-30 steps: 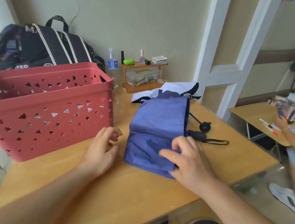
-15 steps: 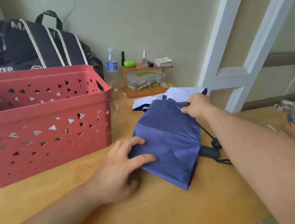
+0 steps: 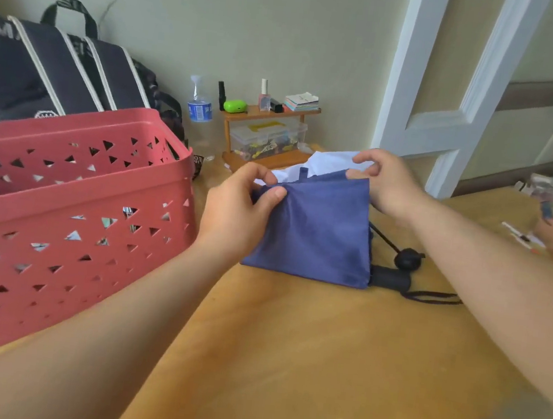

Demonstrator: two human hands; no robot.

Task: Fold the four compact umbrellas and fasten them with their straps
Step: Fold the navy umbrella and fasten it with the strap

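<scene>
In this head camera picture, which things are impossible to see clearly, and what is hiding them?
- Head view: the inside of the red plastic basket is hidden by its own wall.
- Head view: most of the white fabric umbrella is covered by the blue fabric umbrella and the right hand.
- Head view: the blue umbrella's corner sits under the left hand.
- Head view: the clear plastic box contents are too small.

Plain blue umbrella canopy [image 3: 321,228] with black handle [image 3: 393,279], lying over a white fabric [image 3: 328,162] on the yellow-tan counter [image 3: 304,350]. Red basket [image 3: 60,219] pierced with a triangle pattern; black bag [image 3: 53,66] with white stripes and lettering. Clear bottle [image 3: 199,111] with blue label; bright green case [image 3: 235,105] on a brown wooden shelf [image 3: 272,114].
</scene>
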